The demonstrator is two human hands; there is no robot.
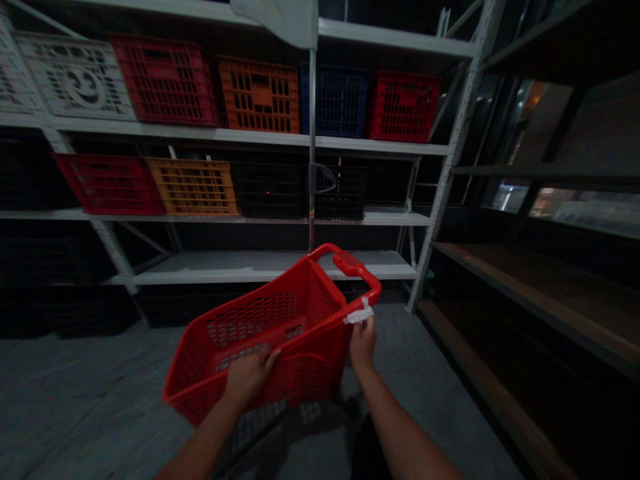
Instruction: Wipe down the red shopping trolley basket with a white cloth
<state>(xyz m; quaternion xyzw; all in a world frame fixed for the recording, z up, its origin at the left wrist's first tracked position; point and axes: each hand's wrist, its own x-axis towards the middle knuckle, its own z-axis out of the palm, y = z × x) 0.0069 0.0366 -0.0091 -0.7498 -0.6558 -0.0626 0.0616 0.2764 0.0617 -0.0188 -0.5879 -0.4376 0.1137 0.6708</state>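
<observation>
A red plastic shopping cart (315, 377) with perforated walls stands before me at an angle, its curved handle (350, 265) at the upper right. My left hand (247, 375) is closed over the near rim of the basket, thumb on the outer side and fingers reaching inside. Below the handle, at the cart's near right corner, my right hand (363, 343) pinches a crumpled white cloth or tissue (359, 314) against the red plastic. No goods show inside the basket. The wheels are mostly lost in shadow.
Behind the cart runs a white metal shelf rack (275, 267) holding plastic crates, among them an orange crate (260, 97) and a yellow crate (195, 187). A thin pole (313, 120) rises behind the cart. Dark shelving with wooden boards (530, 273) borders the right side.
</observation>
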